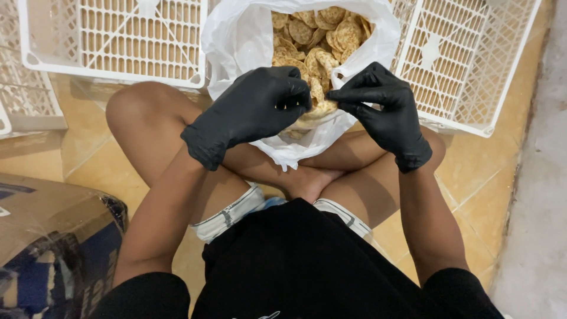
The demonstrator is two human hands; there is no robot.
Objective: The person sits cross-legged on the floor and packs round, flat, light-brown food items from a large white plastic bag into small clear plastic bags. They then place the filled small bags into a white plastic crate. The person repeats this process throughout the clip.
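— Black gloves cover both hands. The left hand (255, 112) is curled shut around a small stack of round, pale brown crackers (319, 108), with the fingers wrapped over the top of them.

— And the right hand (384, 109)?

— Its fingertips are pinched together at the right edge of that same stack, touching the crackers or the thin plastic about them; which one, I cannot tell. So the stack sits right between the two hands, held by the left and nipped by the right.

— Where do the hands sit?

— Just above the near lip of a big white plastic bag (236, 41), which stands open on the floor between the person's knees. It is full of the same crackers (322, 29), heaped well up inside. The stack in the hands hangs over the bag's front edge, a little lower than the heap.

— What else is around?

— The person sits cross-legged on tan floor tiles (472, 177), with bare legs, a black shirt and light shorts. A white slatted plastic crate (118, 35) lies beyond the left knee and another white crate (466, 59) beyond the right, each just beside the bag. A cardboard box wrapped in clear film (53, 248) stands at the person's left side, near the hip.
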